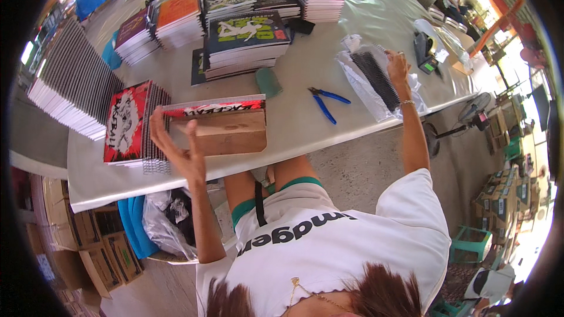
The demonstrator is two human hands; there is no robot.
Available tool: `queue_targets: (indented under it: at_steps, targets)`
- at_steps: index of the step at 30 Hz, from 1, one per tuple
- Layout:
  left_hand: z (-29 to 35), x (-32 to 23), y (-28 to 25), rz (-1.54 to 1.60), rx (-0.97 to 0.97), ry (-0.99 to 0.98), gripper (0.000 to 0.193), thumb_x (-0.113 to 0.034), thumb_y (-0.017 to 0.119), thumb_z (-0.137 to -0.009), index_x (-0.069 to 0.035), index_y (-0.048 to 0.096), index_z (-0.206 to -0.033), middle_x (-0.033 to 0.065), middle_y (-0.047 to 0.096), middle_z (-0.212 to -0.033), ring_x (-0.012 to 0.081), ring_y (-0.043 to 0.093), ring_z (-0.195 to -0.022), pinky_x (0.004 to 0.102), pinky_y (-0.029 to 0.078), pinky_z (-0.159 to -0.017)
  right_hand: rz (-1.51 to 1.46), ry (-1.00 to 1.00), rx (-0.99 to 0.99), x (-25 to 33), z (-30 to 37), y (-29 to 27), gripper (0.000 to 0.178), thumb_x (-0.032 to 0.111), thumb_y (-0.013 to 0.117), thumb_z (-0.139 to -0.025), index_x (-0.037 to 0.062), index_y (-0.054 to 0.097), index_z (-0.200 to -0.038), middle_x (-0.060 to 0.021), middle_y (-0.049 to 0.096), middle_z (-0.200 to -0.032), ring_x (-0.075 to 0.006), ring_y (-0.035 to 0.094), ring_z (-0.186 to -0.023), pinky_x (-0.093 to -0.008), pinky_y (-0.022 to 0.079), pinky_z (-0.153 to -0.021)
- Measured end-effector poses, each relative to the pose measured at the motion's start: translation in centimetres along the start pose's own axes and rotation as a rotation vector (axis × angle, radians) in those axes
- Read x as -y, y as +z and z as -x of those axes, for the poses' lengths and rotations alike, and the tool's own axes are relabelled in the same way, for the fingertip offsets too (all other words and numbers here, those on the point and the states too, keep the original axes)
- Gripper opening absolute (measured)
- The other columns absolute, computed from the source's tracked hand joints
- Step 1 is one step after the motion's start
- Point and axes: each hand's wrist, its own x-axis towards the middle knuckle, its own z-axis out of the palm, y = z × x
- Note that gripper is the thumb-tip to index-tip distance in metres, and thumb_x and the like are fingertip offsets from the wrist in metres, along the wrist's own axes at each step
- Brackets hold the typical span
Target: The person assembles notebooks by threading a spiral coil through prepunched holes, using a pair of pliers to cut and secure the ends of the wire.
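Note:
My left hand, fingers spread, is between a stack of red-covered notebooks and a wooden block at the table's front edge. A strip of a red notebook cover shows along the block's far side. Loose wire loops stick out below the stack. At the right, my right hand is over the edge of a bundle of black binding wires on crumpled white paper. Its fingers are bent together; what they pinch is too small to make out. Blue-handled cutting pliers lie between my hands.
Several stacks of notebooks stand along the far side, one with a dark cover nearest. A tall notebook stack leans at the left. A green piece lies mid-table. A black tape dispenser-like object and a fan are at the right.

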Motion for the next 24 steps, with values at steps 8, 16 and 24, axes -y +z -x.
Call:
queue_targets:
  at_steps: [8, 16, 24]
  targets:
    - [2.0, -4.3, 4.5, 0.016, 0.104, 0.195, 0.048, -0.025, 0.074, -0.082, -0.018, 0.06, -0.127, 0.0097, 0.035, -0.142, 0.0335, 0.027, -0.139, 0.0629, 0.014, -0.112, 0.2, -0.299, 0.063, -2.0, 0.5, -1.3, 0.022, 0.016, 0.054, -0.091, 0.0172, 0.069, -0.107, -0.0176, 0.064, -0.103, -0.035, 0.063, -0.097, -0.0492, 0.044, -0.083]
    - [1.5, -6.7, 6.6, -0.107, 0.229, 0.17, 0.059, -0.045, 0.073, -0.08, -0.022, 0.055, -0.132, 0.0074, 0.035, -0.142, 0.0328, 0.02, -0.143, 0.0661, 0.004, -0.111, -0.893, -0.362, 0.251, 14.5, 5.6, -8.6, 0.018, 0.008, 0.057, -0.092, 0.0035, 0.068, -0.107, -0.0112, 0.069, -0.098, -0.0159, 0.064, -0.086, -0.0269, 0.048, -0.079]
    - [1.0, -6.2, 7.8, -0.182, 0.22, 0.21, 0.039, -0.044, 0.075, -0.077, -0.013, 0.056, -0.093, 0.0061, 0.046, -0.127, 0.0302, 0.029, -0.139, 0.0656, 0.002, -0.111, -1.11, -0.458, 0.43, 23.8, 12.8, -10.5, 0.02, 0.007, 0.065, -0.088, 0.0045, 0.07, -0.108, -0.008, 0.064, -0.096, -0.0168, 0.059, -0.085, -0.0296, 0.047, -0.074]
